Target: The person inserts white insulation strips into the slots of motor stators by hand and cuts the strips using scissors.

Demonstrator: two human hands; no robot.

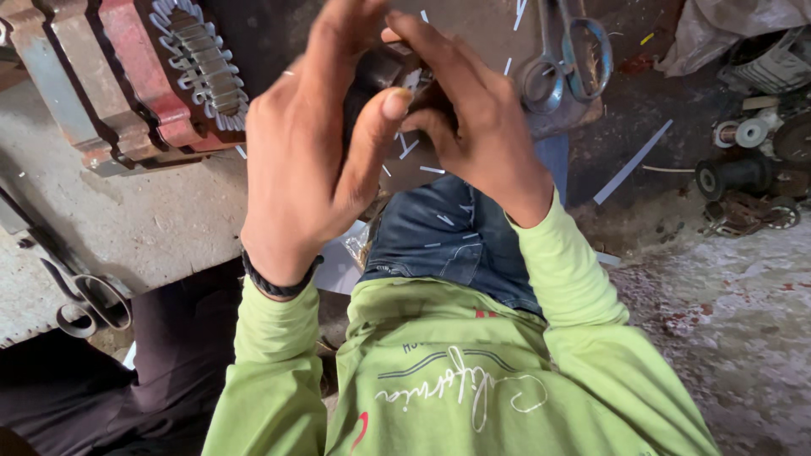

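Both my hands closed around the small dark part [397, 80], left hand [308, 160] cupping, right hand [473, 127] pinching, above my knee; scissors [570, 59] lay beyond. Fitting stage, I judged; steady fingertip work needed.

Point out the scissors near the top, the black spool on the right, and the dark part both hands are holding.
scissors [564, 63]: head view, on the handle loops.
black spool [733, 176]: head view, on its barrel.
dark part [380, 72]: head view, on the surface showing between the hands.

- We see left hand [308, 160] and right hand [477, 118] clasped around a small dark part [384, 72], mostly hidden.
- Scissors [570, 63] far right; red motor stator [135, 72] far left.
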